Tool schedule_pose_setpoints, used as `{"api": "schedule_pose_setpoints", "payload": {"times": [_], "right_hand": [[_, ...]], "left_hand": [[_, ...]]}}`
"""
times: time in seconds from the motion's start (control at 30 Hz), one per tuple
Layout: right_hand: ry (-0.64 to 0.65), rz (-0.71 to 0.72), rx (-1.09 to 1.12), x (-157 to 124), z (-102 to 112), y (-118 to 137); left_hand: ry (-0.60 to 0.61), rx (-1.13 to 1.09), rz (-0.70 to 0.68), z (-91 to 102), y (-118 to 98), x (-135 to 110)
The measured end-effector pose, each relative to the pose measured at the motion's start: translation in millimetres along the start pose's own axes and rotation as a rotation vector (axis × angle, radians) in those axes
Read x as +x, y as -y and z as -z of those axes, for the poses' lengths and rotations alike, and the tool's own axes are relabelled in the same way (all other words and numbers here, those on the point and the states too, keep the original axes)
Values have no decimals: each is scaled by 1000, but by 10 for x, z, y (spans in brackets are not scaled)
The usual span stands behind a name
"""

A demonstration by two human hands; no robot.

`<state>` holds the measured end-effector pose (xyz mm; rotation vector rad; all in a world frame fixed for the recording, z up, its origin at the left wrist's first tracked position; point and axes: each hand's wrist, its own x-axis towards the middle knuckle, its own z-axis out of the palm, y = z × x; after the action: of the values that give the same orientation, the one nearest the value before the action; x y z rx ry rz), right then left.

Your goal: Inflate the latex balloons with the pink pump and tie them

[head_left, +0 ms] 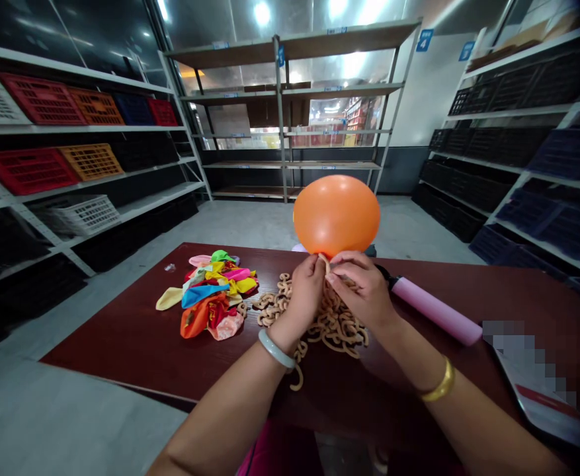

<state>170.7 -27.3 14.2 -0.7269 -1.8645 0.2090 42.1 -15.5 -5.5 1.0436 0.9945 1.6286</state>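
An inflated orange balloon [336, 215] stands above the table's far edge, its neck down at my fingertips. My left hand [305, 294] is closed in a pinch at the balloon's neck. Close beside it, my right hand [362, 287] pinches a tan curled band [324, 262] against the neck; the exact contact is partly covered by the fingers. Beneath both hands lies a pile of tan curled bands [336, 334], with some strays at its left. Limp balloons [215, 291] in many colours make a heap to the left.
A pink cylinder [438, 311] with a black end lies right of my hands. A phone-like slab [538, 383], partly pixelated, rests at the table's right. Beyond the dark red table [121, 330] stand metal shelves [282, 119]; crates [26, 172] fill side racks.
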Motion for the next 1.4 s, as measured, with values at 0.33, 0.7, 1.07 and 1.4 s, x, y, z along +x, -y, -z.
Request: {"api": "schedule_pose_setpoints", "payload": {"times": [0.33, 0.7, 1.07, 1.4], "right_hand": [[41, -33, 68, -47, 219, -17], [-68, 44, -124, -44, 190, -64], [-148, 10, -178, -44, 195, -102], [-93, 91, -131, -22, 272, -102]], "left_hand": [[87, 168, -151, -86, 66, -175], [104, 476, -299, -120, 75, -258], [256, 662, -536, -121, 106, -228], [238, 655, -496, -109, 49, -240]]}}
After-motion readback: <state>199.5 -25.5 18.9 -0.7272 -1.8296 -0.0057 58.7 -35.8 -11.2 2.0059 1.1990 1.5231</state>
